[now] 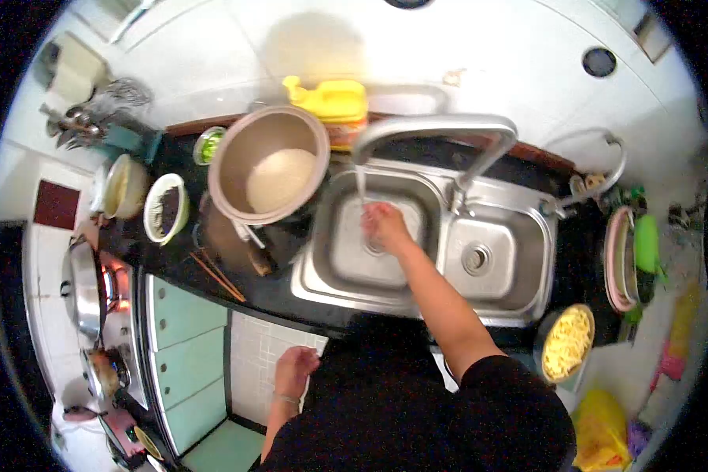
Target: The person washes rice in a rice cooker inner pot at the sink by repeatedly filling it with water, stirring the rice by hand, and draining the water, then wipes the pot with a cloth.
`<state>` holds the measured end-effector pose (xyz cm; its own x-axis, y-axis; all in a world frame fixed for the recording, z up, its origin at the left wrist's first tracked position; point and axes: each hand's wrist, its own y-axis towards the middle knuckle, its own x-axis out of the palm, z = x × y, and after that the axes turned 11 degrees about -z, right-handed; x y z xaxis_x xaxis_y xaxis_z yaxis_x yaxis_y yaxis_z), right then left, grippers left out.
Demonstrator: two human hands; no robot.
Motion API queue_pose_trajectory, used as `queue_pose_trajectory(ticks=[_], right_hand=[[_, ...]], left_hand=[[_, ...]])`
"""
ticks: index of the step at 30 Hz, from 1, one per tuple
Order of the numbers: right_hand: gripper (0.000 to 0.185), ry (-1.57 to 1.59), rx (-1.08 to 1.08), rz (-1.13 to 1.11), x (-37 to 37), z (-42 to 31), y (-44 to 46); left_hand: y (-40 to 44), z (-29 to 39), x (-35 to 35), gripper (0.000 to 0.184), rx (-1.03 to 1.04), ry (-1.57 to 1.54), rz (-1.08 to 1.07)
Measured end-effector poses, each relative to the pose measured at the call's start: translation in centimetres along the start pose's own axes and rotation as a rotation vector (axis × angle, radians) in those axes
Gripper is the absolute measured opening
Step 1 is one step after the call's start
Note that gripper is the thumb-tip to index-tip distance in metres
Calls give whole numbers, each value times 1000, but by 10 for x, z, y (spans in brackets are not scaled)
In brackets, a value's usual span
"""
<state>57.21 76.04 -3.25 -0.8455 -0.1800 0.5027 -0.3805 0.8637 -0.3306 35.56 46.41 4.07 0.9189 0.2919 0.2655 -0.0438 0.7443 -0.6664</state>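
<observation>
My right hand reaches into the left, larger basin of the steel sink. Water from the curved faucet runs down onto its fingers. They look bent and blurred, and whether anything is in them I cannot make out. Low beside my body hangs my left hand, in front of the counter, loosely curled with nothing visible in it. A bracelet circles that wrist. Left of the sink stands a large pot with pale, grain-like contents.
Chopsticks lie near the counter edge beside a bowl with dark contents. A yellow bottle stands behind the pot. At far left, a lidded pan sits over a lit burner. A bowl of yellow strips stands right of the sink.
</observation>
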Motion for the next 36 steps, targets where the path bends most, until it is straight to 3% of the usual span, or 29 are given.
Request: queue_pose_trajectory(ticks=[1,3,5,7,10,13,14,17,18,21,25,26,27,29,30,31,33,35,36], right_hand=[[15,-45,-28,-5,5,-14,18],[15,69,-15,-32,21,-33,36],[15,-101,21,-56,40,-54,45],[15,-35,-59,-118,47,-61,43],[20,43,62,-160,49,-72,34],[25,94,51,-186,55,-87,18],[27,149,45,-210,56,-91,17],[27,277,47,-256,65,-113,11],[27,187,14,-276,68,-124,4],[27,211,-61,-289,88,-146,-7],[28,230,-145,-416,90,-147,-10],[30,-562,-340,-389,86,-151,-18],[30,-552,-324,-378,86,-150,-20],[45,-496,-52,-339,88,-146,-17],[51,-847,-69,-252,78,-133,-4],[52,-957,16,-157,74,-127,4],[53,-1064,111,-46,74,-106,17],[35,-1560,260,17,81,-75,31],[35,-1661,150,-55,60,-24,49]], left_hand=[[0,4,5,22,-27,-221,-15],[-1,15,7,25,-71,-185,52],[5,29,6,27,-68,-238,-6],[25,57,4,31,109,-198,-115],[59,129,26,33,291,-226,-164],[104,190,46,77,240,-304,-234],[113,212,58,78,179,-319,-271],[152,235,61,69,156,-372,-348],[156,241,65,56,108,-438,-300],[175,243,64,49,-4,-553,-291],[159,214,78,46,135,-453,-312],[148,203,87,32,101,-322,-93],[162,178,75,29,141,-363,-190],[126,168,98,23,144,-245,-107],[111,167,115,20,150,-221,-82],[111,158,117,27,69,-95,-52],[96,142,132,34,103,-64,-110],[114,110,127,42,140,29,-173],[109,111,136,43,121,62,-199]])
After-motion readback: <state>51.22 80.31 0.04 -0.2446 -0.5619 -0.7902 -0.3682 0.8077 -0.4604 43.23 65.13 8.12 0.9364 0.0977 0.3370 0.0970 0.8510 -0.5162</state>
